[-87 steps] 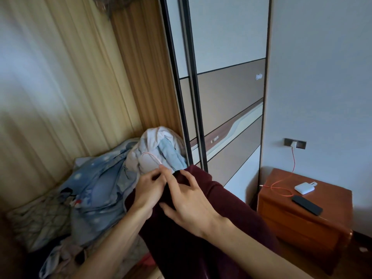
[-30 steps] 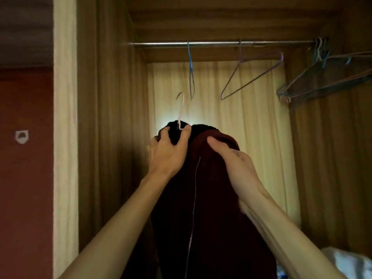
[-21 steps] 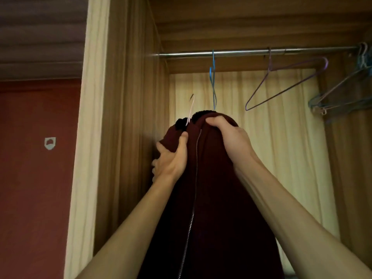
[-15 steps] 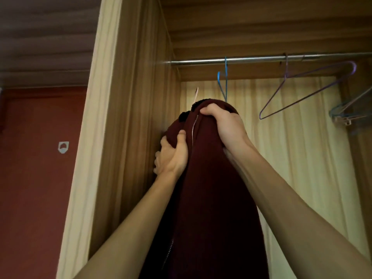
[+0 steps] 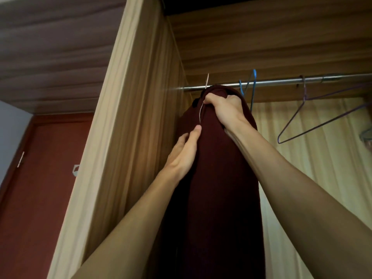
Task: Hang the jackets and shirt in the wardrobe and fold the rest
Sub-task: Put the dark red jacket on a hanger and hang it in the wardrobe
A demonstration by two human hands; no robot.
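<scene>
Two bare forearms are reaching up from the bottom of the view. The left hand (image 5: 184, 153) is lying loosely open, its fingers resting flat on the side of the dark red jacket (image 5: 217, 188) beside the zip (image 5: 200, 112). Higher up, the right hand (image 5: 223, 108) is clenching a bunch of the jacket's collar. The jacket is hanging lengthwise inside the wardrobe (image 5: 128, 125), its top right at the metal rail (image 5: 281, 82), where a pale hanger hook (image 5: 207, 80) is poking up. A blue hanger (image 5: 251, 87) and a purple hanger (image 5: 314, 115) are dangling further along.

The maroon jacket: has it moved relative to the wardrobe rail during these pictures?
Yes. The maroon jacket has risen; its top now meets the rail, left of the blue hanger.
</scene>
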